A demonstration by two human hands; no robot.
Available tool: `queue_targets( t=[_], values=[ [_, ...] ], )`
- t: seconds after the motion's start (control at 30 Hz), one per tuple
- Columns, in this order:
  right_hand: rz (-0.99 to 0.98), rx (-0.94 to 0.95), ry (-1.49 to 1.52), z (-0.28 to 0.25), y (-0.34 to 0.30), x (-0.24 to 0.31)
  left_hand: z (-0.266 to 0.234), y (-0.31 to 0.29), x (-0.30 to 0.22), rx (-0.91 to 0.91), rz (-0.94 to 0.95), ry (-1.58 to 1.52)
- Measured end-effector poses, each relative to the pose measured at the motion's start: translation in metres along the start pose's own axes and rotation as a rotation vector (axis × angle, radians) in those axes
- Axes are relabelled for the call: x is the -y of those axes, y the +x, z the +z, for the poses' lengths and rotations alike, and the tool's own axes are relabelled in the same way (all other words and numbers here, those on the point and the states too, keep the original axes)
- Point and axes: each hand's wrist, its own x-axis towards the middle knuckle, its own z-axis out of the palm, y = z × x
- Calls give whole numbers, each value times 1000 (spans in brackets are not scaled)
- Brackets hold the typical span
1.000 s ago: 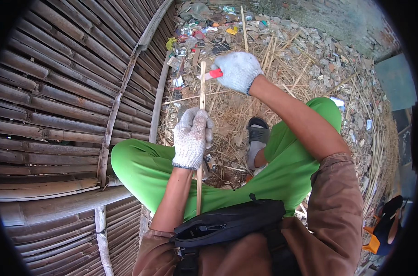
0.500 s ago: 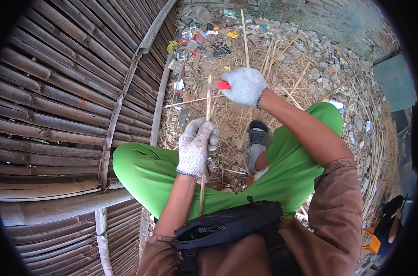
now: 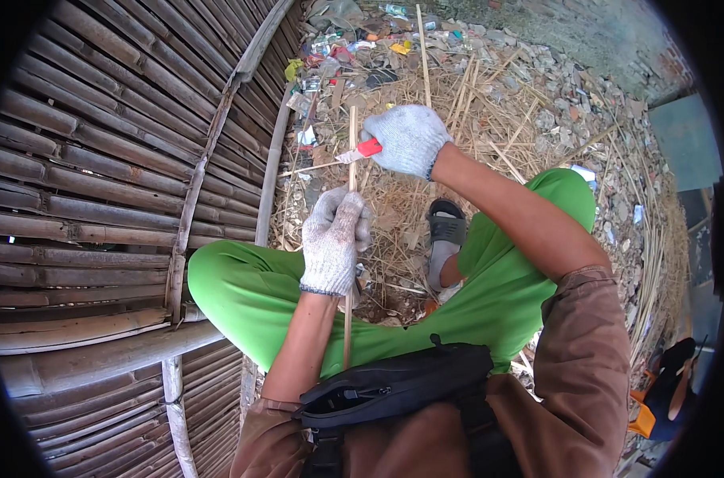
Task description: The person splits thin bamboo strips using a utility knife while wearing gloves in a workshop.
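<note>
My left hand (image 3: 332, 239), in a worn white knit glove, is closed around a thin, light bamboo strip (image 3: 353, 131). The strip stands out lengthwise ahead of me, its lower part passing over my green-trousered lap. In my right hand (image 3: 407, 141), also gloved, is a knife (image 3: 369, 148) with a red handle. Its short blade points left and lies across the strip, a little beyond my left fingers. Most of the handle is hidden inside the right fist.
A bamboo-slat wall (image 3: 115, 159) rises close on my left. Straw, rubble and litter (image 3: 342, 56) cover the ground ahead. Another long bamboo strip (image 3: 423, 60) lies beyond my right hand. My sandalled foot (image 3: 445, 231) is between my knees, and a black waist bag (image 3: 402, 382) rests at my front.
The bamboo strip and my left hand have shifted slightly farther away and left. My right hand has moved left with the knife, whose blade now crosses the strip lower down, nearer my left fingers.
</note>
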Motion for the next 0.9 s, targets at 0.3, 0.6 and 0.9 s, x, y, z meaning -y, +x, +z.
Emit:
queue_targets(
  t=[0.3, 0.6, 0.9],
  values=[
    [608, -41, -28, -76, 16, -113, -7, -23, 21, 80, -128, -63],
    [39, 199, 74, 1, -22, 4, -13, -10, 20, 2, -86, -103],
    [165, 204, 81, 1, -7, 3, -8, -17, 16, -115, -70, 195]
  ],
)
